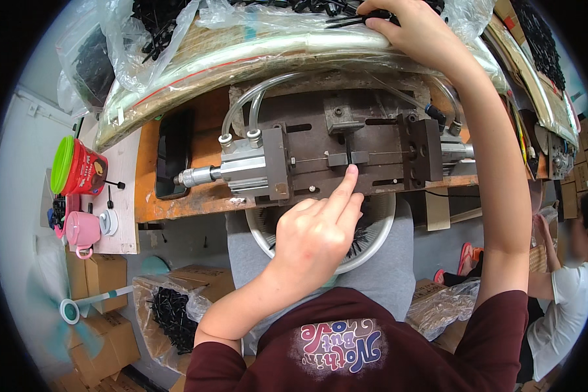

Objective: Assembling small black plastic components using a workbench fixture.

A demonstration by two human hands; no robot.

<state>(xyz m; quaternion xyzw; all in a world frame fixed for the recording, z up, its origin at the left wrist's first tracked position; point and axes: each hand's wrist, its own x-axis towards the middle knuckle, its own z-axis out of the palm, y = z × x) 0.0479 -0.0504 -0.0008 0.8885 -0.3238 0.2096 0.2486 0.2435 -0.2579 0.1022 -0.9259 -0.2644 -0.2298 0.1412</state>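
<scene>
My left hand reaches over the front of a metal fixture. Its index finger is stretched out, the tip at a small black part standing between two grey metal jaws; the other fingers are loosely bent, and I see nothing gripped in them. At the far side my right hand is closed, thumb and fingers pinching thin black plastic pieces at the edge of a pile. Pneumatic cylinders with clear hoses flank the jaws.
A white bucket with black pieces sits between my legs, under the bench edge. On the left are a phone, a red tub, a pink cup and a fan. Cartons stand on the floor; another person sits at right.
</scene>
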